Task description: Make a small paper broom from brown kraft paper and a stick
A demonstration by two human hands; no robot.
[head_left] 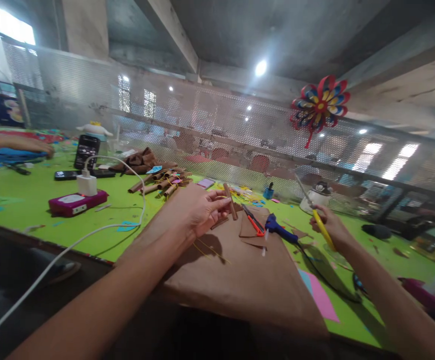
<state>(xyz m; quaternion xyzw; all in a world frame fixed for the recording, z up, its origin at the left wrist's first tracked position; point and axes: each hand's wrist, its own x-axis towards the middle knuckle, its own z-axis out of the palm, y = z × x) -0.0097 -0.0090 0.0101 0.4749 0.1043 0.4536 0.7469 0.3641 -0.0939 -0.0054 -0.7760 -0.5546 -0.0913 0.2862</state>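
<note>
My left hand (206, 207) is closed on a small rolled brown paper tube (230, 201), held tilted above the brown paper (232, 280). Thin yellow strings (210, 248) lie below that hand. Off to the right, my right hand (328, 225) grips a yellow-handled tool (323, 229) with a long thin pale tip pointing up; its exact kind is unclear. Between the hands are a blue glue gun (282, 230) and an orange-and-black hand tool (254, 221), which rests on a folded piece of brown paper (245, 227).
Several brown paper tubes (161, 182) are piled at the back left. A purple power strip (78, 202) with a white cable stands left, near an upright phone (87, 151). Pink paper (320, 297) lies front right. A perforated metal screen (217, 135) bounds the green table. Another person's hand (33, 145) is far left.
</note>
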